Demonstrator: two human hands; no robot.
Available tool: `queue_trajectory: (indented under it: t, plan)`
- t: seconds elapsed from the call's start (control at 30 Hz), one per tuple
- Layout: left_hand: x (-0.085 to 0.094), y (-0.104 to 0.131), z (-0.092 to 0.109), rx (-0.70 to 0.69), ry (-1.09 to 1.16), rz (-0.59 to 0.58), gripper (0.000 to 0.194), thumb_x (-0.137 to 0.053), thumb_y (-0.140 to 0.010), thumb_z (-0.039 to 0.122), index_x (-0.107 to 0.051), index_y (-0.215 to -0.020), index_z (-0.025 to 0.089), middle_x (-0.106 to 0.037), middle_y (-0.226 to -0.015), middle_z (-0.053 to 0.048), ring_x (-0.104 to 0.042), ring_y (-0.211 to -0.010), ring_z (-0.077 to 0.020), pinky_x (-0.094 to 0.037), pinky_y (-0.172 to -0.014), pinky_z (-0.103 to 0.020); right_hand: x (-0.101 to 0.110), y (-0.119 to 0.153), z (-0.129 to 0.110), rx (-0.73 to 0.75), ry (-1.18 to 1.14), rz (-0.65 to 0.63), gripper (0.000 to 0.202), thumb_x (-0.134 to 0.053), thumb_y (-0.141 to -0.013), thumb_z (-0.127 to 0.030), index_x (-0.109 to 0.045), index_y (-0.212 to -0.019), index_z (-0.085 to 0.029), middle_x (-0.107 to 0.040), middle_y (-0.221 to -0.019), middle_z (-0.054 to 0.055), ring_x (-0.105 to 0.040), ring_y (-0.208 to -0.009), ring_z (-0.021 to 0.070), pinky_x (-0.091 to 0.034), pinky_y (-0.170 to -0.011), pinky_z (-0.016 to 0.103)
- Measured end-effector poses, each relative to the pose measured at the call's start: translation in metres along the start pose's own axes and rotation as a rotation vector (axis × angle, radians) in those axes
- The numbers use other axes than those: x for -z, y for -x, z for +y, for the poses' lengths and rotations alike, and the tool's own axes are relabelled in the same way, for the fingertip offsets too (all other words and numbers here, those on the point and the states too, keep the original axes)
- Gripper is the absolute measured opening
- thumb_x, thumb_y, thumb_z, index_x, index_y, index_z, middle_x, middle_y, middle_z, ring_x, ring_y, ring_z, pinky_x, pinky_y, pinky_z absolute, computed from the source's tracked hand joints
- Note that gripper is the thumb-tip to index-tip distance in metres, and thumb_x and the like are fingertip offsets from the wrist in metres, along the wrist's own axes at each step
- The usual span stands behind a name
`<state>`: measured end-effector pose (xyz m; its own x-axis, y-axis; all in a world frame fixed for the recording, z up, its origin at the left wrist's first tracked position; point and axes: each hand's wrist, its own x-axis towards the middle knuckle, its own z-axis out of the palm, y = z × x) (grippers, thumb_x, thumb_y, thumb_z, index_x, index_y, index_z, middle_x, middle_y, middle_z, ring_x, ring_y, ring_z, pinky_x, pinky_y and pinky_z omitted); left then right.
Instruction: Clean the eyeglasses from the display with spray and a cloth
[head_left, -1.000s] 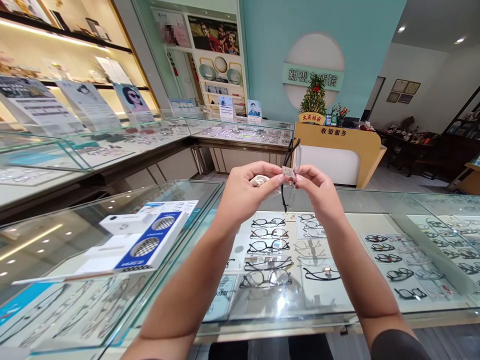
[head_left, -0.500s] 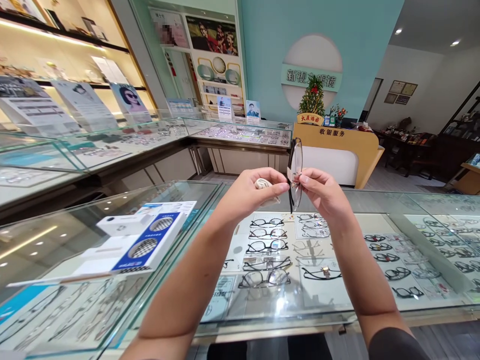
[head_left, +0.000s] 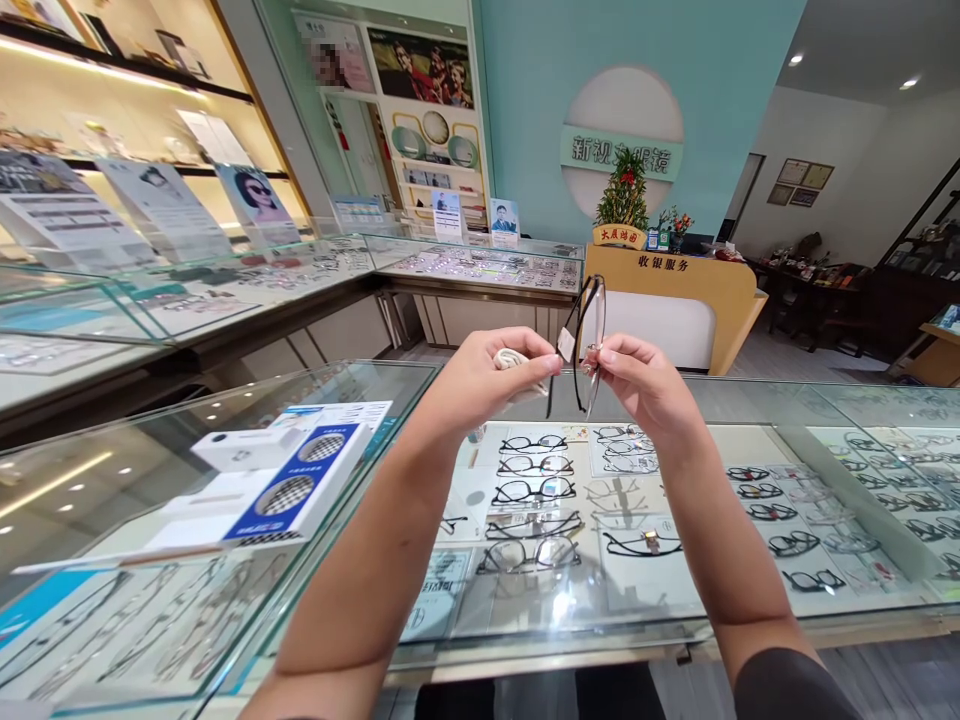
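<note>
A pair of dark-framed eyeglasses [head_left: 599, 312] is held up edge-on over the glass counter, with a small white tag [head_left: 566, 344] on a temple. My right hand [head_left: 643, 383] pinches the frame around the nose bridge. Between thumb and forefinger, my left hand [head_left: 501, 377] grips one dark temple, now swung away from the lenses. A crumpled off-white cloth [head_left: 511, 360] is tucked in the curled fingers of that same hand.
Beneath my forearms lies a glass display case [head_left: 540, 625] with rows of eyeglasses [head_left: 534, 490]. A blue and white box [head_left: 300, 485] rests on the case at left. Farther off stand more display counters [head_left: 480, 268] and a yellow cashier desk [head_left: 675, 285].
My left hand has moved left, drawing a temple and its white tag away from the lenses. The right hand stays nearly still on the frame.
</note>
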<state>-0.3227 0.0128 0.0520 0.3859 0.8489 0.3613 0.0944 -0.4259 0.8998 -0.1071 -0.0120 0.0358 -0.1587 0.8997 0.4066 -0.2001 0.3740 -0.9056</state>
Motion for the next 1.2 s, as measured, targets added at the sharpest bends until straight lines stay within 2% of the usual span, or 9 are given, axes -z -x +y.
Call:
queue_trajectory:
  t: [0.1,0.27,0.37,0.67,0.73,0.8,0.9,0.97,1.2]
  plan:
    - [0.01,0.0,0.0,-0.053,-0.084,0.085,0.036,-0.083,-0.075,0.053,-0.07,-0.078,0.02,-0.06,-0.065,0.0,-0.048,-0.055,-0.0111,-0.037,-0.052,-0.026,0.003,0.0,-0.005,-0.014,-0.006,0.0,0.036,-0.09,-0.073,-0.046,-0.063,-0.07,-0.024,-0.066,-0.079,0.0,-0.062,-0.084,0.0172,-0.051,-0.085,0.033]
    - [0.026,0.001,-0.007,-0.325,-0.424,0.356,0.02,-0.071,-0.087,0.041,-0.074,-0.082,0.021,-0.074,-0.08,-0.004,-0.064,-0.072,-0.0163,-0.047,-0.063,-0.028,0.012,0.002,-0.016,-0.088,0.044,-0.091,0.03,-0.087,-0.073,-0.04,-0.062,-0.066,-0.024,-0.066,-0.075,-0.001,-0.06,-0.077,0.0161,-0.05,-0.081,0.033]
    - [0.031,-0.001,-0.014,-0.447,-0.54,0.443,0.016,-0.07,-0.09,0.036,-0.077,-0.084,0.023,-0.076,-0.084,-0.003,-0.067,-0.078,-0.0184,-0.051,-0.07,-0.031,0.017,0.003,-0.018,-0.136,0.082,-0.135,0.028,-0.088,-0.075,-0.039,-0.064,-0.066,-0.024,-0.068,-0.074,-0.001,-0.062,-0.076,0.0162,-0.05,-0.082,0.033]
    - [0.025,-0.001,-0.017,-0.664,-0.635,0.744,0.002,-0.073,-0.099,0.031,-0.074,-0.101,0.029,-0.069,-0.099,-0.006,-0.061,-0.081,-0.0209,-0.053,-0.079,-0.04,0.021,0.01,-0.022,-0.211,0.011,-0.105,0.041,-0.092,-0.079,-0.055,-0.062,-0.079,-0.026,-0.085,-0.12,0.005,-0.074,-0.124,0.024,-0.054,-0.108,0.042]
    - [0.017,0.006,-0.011,-0.757,-0.586,0.705,0.005,-0.069,-0.102,0.026,-0.072,-0.098,0.028,-0.066,-0.09,-0.004,-0.061,-0.08,-0.0199,-0.051,-0.075,-0.038,0.021,0.011,-0.023,-0.19,-0.021,-0.077,0.042,-0.093,-0.08,-0.054,-0.061,-0.079,-0.027,-0.085,-0.125,0.005,-0.072,-0.132,0.0254,-0.053,-0.113,0.045]
    - [0.006,0.013,-0.004,-0.82,-0.583,0.521,0.006,-0.068,-0.101,0.022,-0.073,-0.099,0.026,-0.064,-0.081,-0.001,-0.06,-0.074,-0.0166,-0.048,-0.068,-0.034,0.022,0.011,-0.023,-0.175,-0.074,-0.05,0.043,-0.094,-0.079,-0.053,-0.06,-0.08,-0.027,-0.084,-0.128,0.004,-0.073,-0.131,0.0255,-0.054,-0.115,0.046]
    - [-0.012,0.021,0.0,-0.778,-0.713,0.232,0.017,-0.068,-0.101,0.019,-0.077,-0.115,0.023,-0.066,-0.082,0.0,-0.061,-0.07,-0.0141,-0.045,-0.064,-0.029,0.021,0.01,-0.021,-0.169,-0.136,-0.031,0.041,-0.094,-0.079,-0.053,-0.061,-0.082,-0.028,-0.083,-0.132,0.004,-0.076,-0.126,0.0246,-0.057,-0.113,0.045]
    - [-0.022,0.021,-0.003,-0.722,-0.831,0.14,0.028,-0.066,-0.102,0.019,-0.075,-0.128,0.025,-0.068,-0.086,0.0,-0.062,-0.072,-0.0147,-0.042,-0.063,-0.027,0.02,0.009,-0.02,-0.166,-0.156,-0.036,0.039,-0.093,-0.08,-0.053,-0.063,-0.084,-0.028,-0.082,-0.133,0.004,-0.076,-0.124,0.0243,-0.059,-0.112,0.046]
    - [-0.04,0.01,-0.02,-0.668,-0.913,0.168,0.017,-0.068,-0.104,0.029,-0.078,-0.115,0.023,-0.071,-0.088,-0.002,-0.066,-0.076,-0.0163,-0.042,-0.064,-0.027,0.018,0.009,-0.021,-0.114,-0.2,0.028,0.032,-0.091,-0.081,-0.054,-0.07,-0.087,-0.03,-0.084,-0.127,0.001,-0.076,-0.126,0.0258,-0.058,-0.117,0.048]
